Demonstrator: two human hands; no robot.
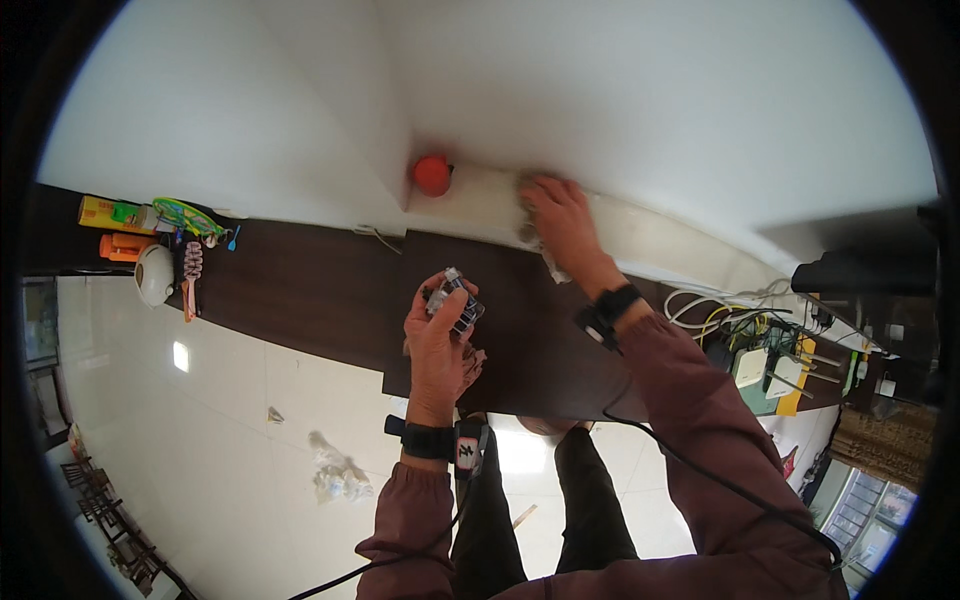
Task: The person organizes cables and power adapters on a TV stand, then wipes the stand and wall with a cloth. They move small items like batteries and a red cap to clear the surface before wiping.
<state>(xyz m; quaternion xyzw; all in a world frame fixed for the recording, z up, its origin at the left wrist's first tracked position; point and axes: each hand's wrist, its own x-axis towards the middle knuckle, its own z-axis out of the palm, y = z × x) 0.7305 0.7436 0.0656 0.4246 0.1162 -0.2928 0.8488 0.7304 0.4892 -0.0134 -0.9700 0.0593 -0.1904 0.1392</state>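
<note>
My left hand [441, 319] is closed around a small clear-and-dark object [463, 309] whose kind I cannot tell; brown crumpled material [472, 364] shows below the palm. Stretched out to the wall, my right hand [559, 217] presses a greyish cloth [529, 226] onto the white ledge [480, 201] behind the dark wooden cabinet top [315, 277]. The hand covers part of the cloth, and a corner of it hangs over the cabinet top. A red round object [433, 176] sits on the ledge in the wall corner, left of the cloth.
White routers [750, 367] with tangled cables [709, 311] stand at the right. At the far left lie a green racket-like item [184, 216], an orange container [126, 246], a white rounded object [154, 276] and a pink-handled brush [190, 289]. Crumpled plastic [337, 476] lies on the tiled floor.
</note>
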